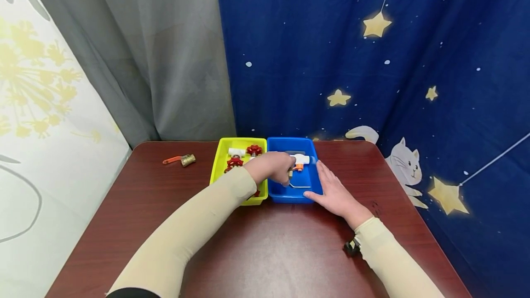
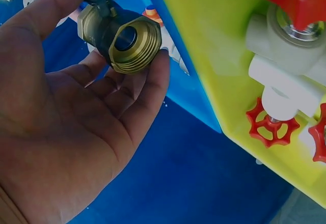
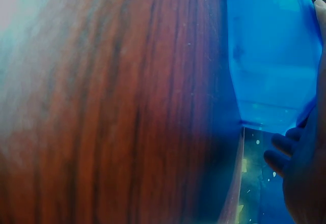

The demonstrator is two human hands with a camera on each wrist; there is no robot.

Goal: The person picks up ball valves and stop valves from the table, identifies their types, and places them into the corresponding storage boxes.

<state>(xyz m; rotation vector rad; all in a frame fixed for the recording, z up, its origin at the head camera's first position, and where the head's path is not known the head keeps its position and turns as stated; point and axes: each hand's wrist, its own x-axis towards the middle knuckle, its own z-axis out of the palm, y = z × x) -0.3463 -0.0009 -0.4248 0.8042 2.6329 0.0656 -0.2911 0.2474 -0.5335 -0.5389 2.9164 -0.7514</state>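
My left hand (image 1: 275, 165) reaches over the blue tray (image 1: 294, 199) and grips a brass ball valve (image 2: 127, 43) between thumb and fingers; its threaded opening faces the left wrist camera. Most of that valve is hidden in the head view. Inside the tray lies a white plastic valve (image 1: 301, 159) with an orange part, and a thin pale bent piece (image 1: 300, 187) shows near the hand. My right hand (image 1: 336, 194) rests against the tray's right side, fingers straight along the wall and thumb at the front corner.
A yellow tray (image 1: 225, 144) stands against the blue one, with several white valves with red handwheels (image 2: 273, 122). Another brass ball valve (image 1: 187, 160) with an orange lever lies on the brown table (image 1: 265, 252) at left. Curtains (image 1: 290, 59) hang behind the table.
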